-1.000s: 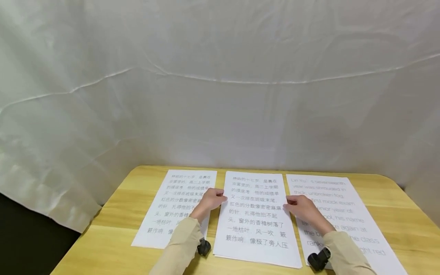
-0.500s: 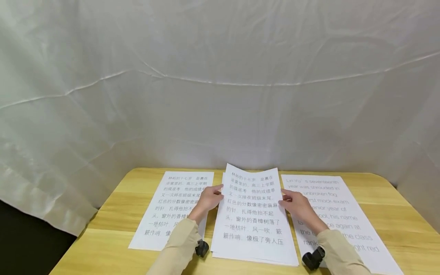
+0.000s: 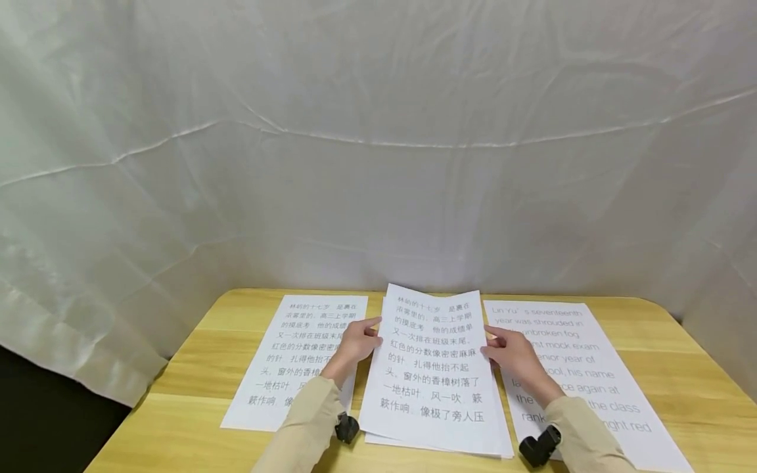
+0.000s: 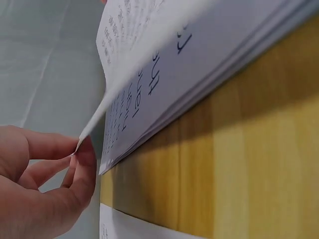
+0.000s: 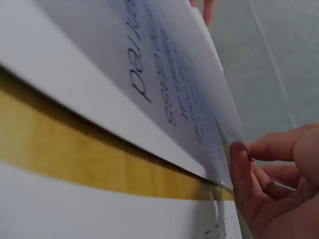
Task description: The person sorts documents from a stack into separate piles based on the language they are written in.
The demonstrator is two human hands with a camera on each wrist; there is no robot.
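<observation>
Ideally, raise both sides of the top sheet [image 3: 434, 368] evenly, pinched at opposite edges by fingers [image 4: 50, 143] of left hand [image 3: 357, 343] and right hand [image 3: 516, 358], above the paper stack [image 4: 199, 64] on the bench [image 3: 198, 371]; avoid creasing.

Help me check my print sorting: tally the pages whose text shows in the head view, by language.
Chinese: 2 (left page; middle page, pinched by the left hand and right hand)
English: 1 (right page)
Total: 3
</observation>
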